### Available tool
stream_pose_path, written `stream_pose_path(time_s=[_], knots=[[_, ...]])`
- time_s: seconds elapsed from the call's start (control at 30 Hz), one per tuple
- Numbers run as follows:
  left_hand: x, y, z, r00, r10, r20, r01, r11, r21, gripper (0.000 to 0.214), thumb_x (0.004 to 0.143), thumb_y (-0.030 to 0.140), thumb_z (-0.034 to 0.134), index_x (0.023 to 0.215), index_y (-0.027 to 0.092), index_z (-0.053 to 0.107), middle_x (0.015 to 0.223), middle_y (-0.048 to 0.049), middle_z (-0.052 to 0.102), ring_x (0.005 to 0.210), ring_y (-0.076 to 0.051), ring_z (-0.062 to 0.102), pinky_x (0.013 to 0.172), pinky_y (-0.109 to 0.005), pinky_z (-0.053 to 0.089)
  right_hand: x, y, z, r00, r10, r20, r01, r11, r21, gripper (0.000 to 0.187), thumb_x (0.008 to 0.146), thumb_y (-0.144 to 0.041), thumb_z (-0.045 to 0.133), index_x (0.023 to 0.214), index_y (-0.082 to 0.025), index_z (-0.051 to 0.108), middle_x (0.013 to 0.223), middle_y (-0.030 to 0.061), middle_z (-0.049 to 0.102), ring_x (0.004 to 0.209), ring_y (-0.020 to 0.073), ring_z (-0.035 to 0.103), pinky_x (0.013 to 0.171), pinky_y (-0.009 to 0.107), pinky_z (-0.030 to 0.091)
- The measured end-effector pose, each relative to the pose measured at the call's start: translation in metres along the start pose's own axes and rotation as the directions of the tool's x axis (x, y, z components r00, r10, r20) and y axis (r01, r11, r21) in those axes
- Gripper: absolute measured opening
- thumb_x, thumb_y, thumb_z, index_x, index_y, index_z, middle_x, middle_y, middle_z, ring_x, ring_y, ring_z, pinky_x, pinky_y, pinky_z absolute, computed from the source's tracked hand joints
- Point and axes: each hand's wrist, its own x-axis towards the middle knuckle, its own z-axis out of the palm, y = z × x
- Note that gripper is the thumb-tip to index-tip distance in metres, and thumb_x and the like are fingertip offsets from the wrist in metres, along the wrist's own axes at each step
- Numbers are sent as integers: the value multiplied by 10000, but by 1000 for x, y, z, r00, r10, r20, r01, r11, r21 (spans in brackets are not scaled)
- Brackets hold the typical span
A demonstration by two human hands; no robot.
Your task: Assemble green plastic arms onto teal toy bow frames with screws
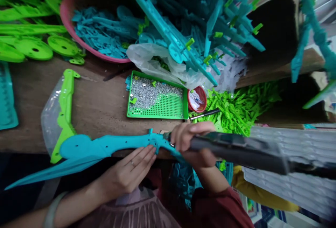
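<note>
A long teal plastic shell piece (112, 144) with a rounded disc and a blade-like end lies along the table's front edge. My left hand (128, 172) holds it down, fingers straight and pressed together across its middle; the thumb is hidden. Wrapped around a dark power screwdriver (236, 151), my right hand (191, 140) has the tip end at the teal piece, just right of my left fingertips. The exact contact of the bit is hidden. Beyond the hands sits a green perforated tray (170, 107) of small metal screws.
A pink basin (90, 47) of teal parts stands at the back. Teal pieces (168, 28) pile high behind the tray. Beside a red basket (196, 98) lie many green parts (236, 109). A green curved piece (65, 105) lies at left on a clear bag (51, 116).
</note>
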Motion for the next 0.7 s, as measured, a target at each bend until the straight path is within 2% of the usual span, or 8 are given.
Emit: stream_pose_path(time_s=[0.13, 0.23, 0.33, 0.4, 0.5, 0.53, 0.6, 0.7], knots=[[4, 3, -1, 1000, -17, 21, 16, 1000, 16, 400, 982, 53, 371, 1287, 15, 628, 1354, -200, 644, 1314, -302, 581, 1186, -458, 403, 12, 28, -22, 963, -109, -248, 115, 993, 11, 183, 862, -400, 633, 1002, -284, 610, 508, -96, 475, 427, 110, 471, 471, 243, 484], [9, 6, -7, 997, -70, 45, 71, 997, -25, 342, 987, 88, 458, 1273, 34, 639, 1351, -197, 647, 1313, -307, 581, 1172, -463, 415, 9, 57, -28, 970, -66, -234, 74, 997, 26, 236, 849, -429, 654, 1016, -276, 585, 526, -92, 510, 448, 122, 495, 495, 267, 505], [17, 9, -19, 973, -230, 18, 228, 948, -222, 292, 965, 129, 577, 1246, 97, 651, 1284, -138, 695, 1265, -271, 617, 1121, -418, 482, 8, 54, -25, 976, -67, -207, 77, 996, 41, 255, 847, -445, 662, 1016, -271, 582, 529, -90, 510, 449, 123, 500, 488, 266, 505], [27, 9, -24, 874, -482, 59, 449, 756, -476, 270, 971, 156, 578, 1232, 160, 646, 1215, -94, 716, 1153, -220, 678, 995, -341, 576, 8, 28, -22, 970, -106, -218, 127, 988, 86, 231, 862, -450, 638, 1012, -279, 597, 513, -96, 474, 428, 114, 478, 467, 246, 486], [49, 9, -25, 619, -712, 332, 608, 167, -776, 318, 988, 256, 566, 1302, 214, 589, 1129, -74, 731, 890, -165, 742, 735, -256, 635, 6, -30, -19, 986, -71, -150, 92, 986, 137, 257, 900, -501, 591, 1061, -303, 619, 513, -87, 480, 426, 118, 504, 477, 257, 505], [57, 9, -24, 585, -688, 428, 585, -7, -811, 350, 984, 283, 575, 1327, 213, 574, 1069, -66, 746, 823, -158, 744, 685, -246, 630, 3, -49, -18, 994, -35, -103, 49, 990, 135, 254, 924, -501, 569, 1085, -312, 622, 516, -80, 498, 437, 128, 530, 492, 270, 521], [70, 9, -19, 606, -572, 553, 537, -219, -814, 325, 979, 305, 583, 1281, 189, 616, 878, -35, 764, 719, -146, 731, 650, -237, 614, -3, -76, -18, 1000, 21, -12, -20, 992, 128, 237, 968, -480, 531, 1125, -328, 625, 514, -67, 525, 455, 147, 574, 520, 295, 549], [79, 11, -13, 684, -494, 537, 517, -191, -835, 197, 995, 280, 552, 967, 178, 719, 644, 11, 717, 592, -111, 676, 620, -207, 571, -13, -92, -19, 997, 50, 65, -60, 987, 152, 211, 1003, -433, 510, 1151, -342, 630, 501, -62, 533, 470, 163, 608, 541, 308, 574]])
